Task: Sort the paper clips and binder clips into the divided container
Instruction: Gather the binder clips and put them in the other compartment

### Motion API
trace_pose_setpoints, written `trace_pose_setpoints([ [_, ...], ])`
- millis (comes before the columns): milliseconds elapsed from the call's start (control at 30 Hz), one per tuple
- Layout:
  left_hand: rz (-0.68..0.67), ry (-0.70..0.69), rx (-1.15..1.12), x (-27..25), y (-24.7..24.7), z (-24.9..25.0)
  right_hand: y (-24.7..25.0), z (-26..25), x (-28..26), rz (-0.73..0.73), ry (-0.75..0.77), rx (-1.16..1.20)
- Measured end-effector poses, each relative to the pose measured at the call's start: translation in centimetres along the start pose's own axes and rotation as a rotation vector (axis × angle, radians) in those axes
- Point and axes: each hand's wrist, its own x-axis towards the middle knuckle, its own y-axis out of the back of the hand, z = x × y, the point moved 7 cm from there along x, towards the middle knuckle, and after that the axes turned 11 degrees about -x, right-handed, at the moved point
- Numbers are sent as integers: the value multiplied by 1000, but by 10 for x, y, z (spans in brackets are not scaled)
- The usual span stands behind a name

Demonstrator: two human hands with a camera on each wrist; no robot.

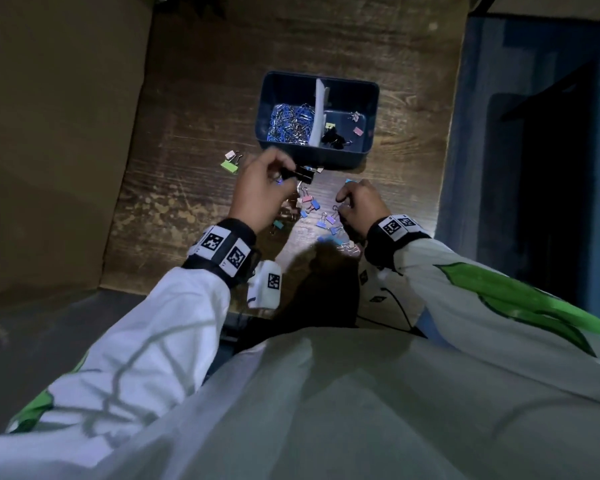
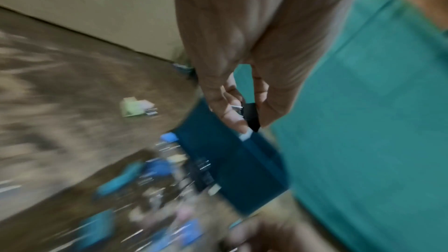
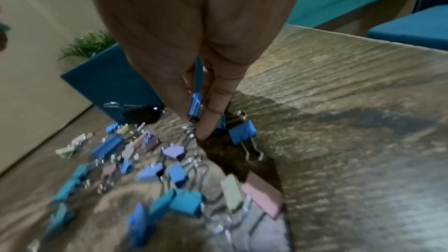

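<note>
A dark blue divided container (image 1: 340, 157) stands on the wooden table; its left half holds paper clips (image 1: 289, 124), its right half a few binder clips (image 1: 333, 136). My left hand (image 1: 267, 188) pinches a black binder clip (image 1: 300, 174) (image 2: 252, 117) just in front of the container's near wall. My right hand (image 1: 355, 206) pinches a small blue binder clip (image 3: 195, 105) low over the table. A scatter of coloured binder clips (image 1: 312, 209) (image 3: 155, 171) lies between and under both hands.
A green and a pink binder clip (image 1: 232, 161) lie apart, left of the container. The table's right edge (image 1: 445, 174) runs close to my right hand, with blue furniture beyond. A beige wall borders the left. A plant (image 3: 89, 44) shows behind the container.
</note>
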Motion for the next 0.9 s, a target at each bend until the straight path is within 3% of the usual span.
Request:
trace_pose_setpoints([
  [167, -16, -126, -152, 46, -28, 64, 52, -23, -10, 114, 7, 453],
  [267, -14, -163, 24, 76, -41, 79, 107, -43, 1, 282, 72, 601],
  [333, 51, -166, 94, 91, -27, 72, 134, -51, 19, 367, 74, 508],
  [400, 179, -148, 141, 97, 9, 53, 145, -57, 35, 347, 58, 279],
  [500, 263, 5, 314, 96, 66, -7, 142, -72, 29, 367, 189, -32],
  [567, 216, 144, 443, 91, 85, -52, 121, -90, 10, 331, 364, -134],
  [633, 90, 239, 564, 80, 82, -83, 79, -104, -5, 160, 454, -295],
  [700, -9, 286, 601, 66, 69, -95, 36, -103, -6, 24, 400, -458],
  [767, -3, 246, 611, 56, 54, -96, 7, -94, 4, -64, 274, -496],
  [900, -3, 179, 579, 31, 28, -91, -15, -84, 19, -17, 190, -476],
])
